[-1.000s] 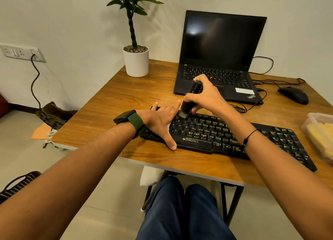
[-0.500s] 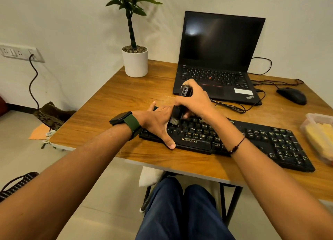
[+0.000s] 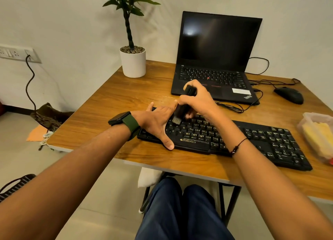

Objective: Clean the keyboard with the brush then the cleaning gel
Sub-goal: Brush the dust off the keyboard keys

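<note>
Warm, moderately dim indoor light, yellowish cast overall. Soft bright reflection on the dark laptop screen [image 3: 219,39], upper left of the panel. Plant [image 3: 128,3] throws faint, diffuse leaf shadows on the wall [image 3: 72,23]. Mild sheen on the bench [image 3: 126,95] top. Wide-angle distortion: bench edges bow, forearms swell at the lower corners. Container [image 3: 318,134] at the right edge is soft, slightly smeared.

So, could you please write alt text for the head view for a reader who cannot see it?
A person's right hand grips a black brush, bristles on a black keyboard, while the left hand rests flat on its left end. A laptop stands open behind.
</note>
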